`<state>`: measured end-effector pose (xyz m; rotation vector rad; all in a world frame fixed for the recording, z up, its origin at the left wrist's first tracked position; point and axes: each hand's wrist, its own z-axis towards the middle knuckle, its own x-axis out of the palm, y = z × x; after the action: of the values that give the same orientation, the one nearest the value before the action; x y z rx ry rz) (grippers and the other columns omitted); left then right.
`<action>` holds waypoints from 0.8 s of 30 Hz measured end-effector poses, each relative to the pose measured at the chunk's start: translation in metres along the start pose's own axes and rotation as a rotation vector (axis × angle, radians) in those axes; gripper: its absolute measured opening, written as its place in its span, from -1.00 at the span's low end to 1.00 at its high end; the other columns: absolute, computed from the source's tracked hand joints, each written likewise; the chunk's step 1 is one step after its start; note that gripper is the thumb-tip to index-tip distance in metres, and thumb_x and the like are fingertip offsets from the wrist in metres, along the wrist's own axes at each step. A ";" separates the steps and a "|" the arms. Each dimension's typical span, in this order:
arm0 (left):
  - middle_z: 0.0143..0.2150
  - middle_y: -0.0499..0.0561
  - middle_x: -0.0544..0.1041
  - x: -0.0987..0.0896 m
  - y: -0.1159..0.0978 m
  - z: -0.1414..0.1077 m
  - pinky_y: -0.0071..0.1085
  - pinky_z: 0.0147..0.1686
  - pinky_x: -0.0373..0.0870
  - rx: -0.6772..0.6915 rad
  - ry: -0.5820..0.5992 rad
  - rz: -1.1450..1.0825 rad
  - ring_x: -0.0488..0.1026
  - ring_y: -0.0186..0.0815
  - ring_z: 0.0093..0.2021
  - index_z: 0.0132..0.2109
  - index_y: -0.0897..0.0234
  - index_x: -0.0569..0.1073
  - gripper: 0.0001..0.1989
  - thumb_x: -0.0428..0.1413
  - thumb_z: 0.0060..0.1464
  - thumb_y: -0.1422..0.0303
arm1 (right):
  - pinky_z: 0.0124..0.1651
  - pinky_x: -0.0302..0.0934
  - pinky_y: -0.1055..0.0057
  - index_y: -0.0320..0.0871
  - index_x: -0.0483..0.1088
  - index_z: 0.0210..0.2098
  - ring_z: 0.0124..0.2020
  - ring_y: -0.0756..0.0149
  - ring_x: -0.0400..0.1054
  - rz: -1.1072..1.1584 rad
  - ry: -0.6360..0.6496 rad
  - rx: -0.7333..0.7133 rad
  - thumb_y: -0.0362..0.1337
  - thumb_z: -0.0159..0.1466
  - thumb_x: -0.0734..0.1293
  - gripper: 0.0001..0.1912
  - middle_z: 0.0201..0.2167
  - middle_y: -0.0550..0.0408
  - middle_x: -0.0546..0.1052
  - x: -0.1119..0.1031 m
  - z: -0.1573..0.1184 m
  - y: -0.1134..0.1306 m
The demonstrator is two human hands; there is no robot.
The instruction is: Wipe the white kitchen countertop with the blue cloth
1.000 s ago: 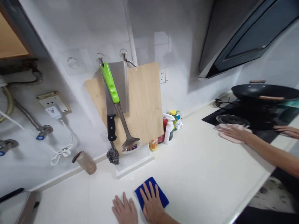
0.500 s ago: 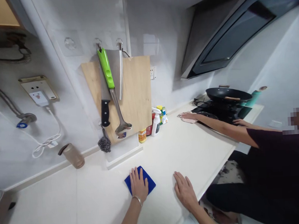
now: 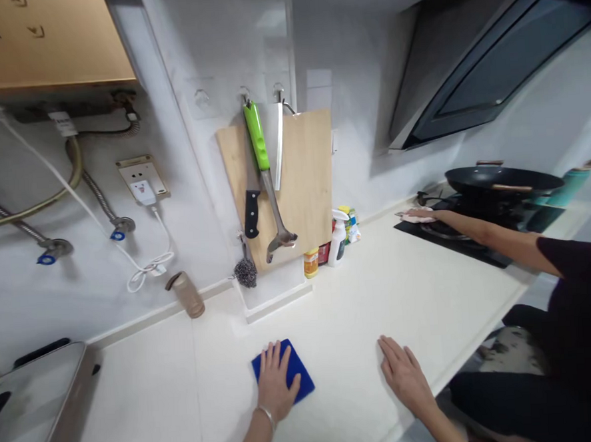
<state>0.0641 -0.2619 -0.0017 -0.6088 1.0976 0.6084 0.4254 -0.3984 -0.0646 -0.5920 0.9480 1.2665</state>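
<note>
My left hand [image 3: 277,383] lies flat with its fingers spread on a folded blue cloth [image 3: 298,369], pressing it against the white countertop [image 3: 332,325]. A bracelet circles my left wrist. Near the counter's front edge, my right hand [image 3: 405,374] rests palm down on the bare surface, fingers stretched out and nothing in them. The blue cloth shows mostly to the right of my left hand.
A cutting board [image 3: 308,180] and knives hang on the wall above a spray bottle [image 3: 337,240]. A brown jug [image 3: 189,297] stands at the back. At right, another person's hand [image 3: 422,214] holds a cloth by the stove, near a wok [image 3: 503,181].
The view has turned left, bringing an appliance at the lower left further into sight. My left hand and the blue cloth have shifted left along the counter. The person's cloth is now at the stove's edge.
</note>
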 end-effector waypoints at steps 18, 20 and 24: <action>0.39 0.21 0.22 0.003 0.035 -0.004 0.08 0.36 -0.02 -0.293 -0.124 0.221 0.00 0.01 0.43 0.35 0.33 0.18 -0.35 -0.11 0.20 0.11 | 0.35 -0.04 0.10 -0.16 0.26 0.22 0.27 0.21 0.19 -0.023 -0.060 -0.002 -0.30 0.31 0.06 -0.49 0.24 -0.04 0.37 0.000 0.006 0.003; 0.40 0.25 0.20 0.011 0.021 0.004 0.10 0.36 -0.05 -0.289 -0.117 0.212 -0.03 0.05 0.43 0.35 0.35 0.17 -0.31 -0.09 0.18 0.08 | 0.36 -0.05 0.09 -0.16 0.25 0.22 0.28 0.21 0.18 -0.018 -0.050 -0.003 -0.31 0.31 0.07 -0.49 0.24 -0.04 0.37 -0.002 0.008 0.004; 0.44 0.28 0.08 0.031 -0.018 0.029 0.11 0.37 -0.11 -0.209 -0.095 0.177 -0.09 0.08 0.44 0.38 0.37 0.10 -0.28 -0.08 0.18 0.07 | 0.36 -0.07 0.07 -0.16 0.24 0.23 0.28 0.20 0.17 -0.010 -0.027 0.014 -0.32 0.29 0.09 -0.48 0.26 -0.04 0.35 -0.007 0.011 0.005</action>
<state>0.1052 -0.2493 -0.0180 -0.6594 1.0123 0.9043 0.4232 -0.3922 -0.0526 -0.5666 0.9296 1.2552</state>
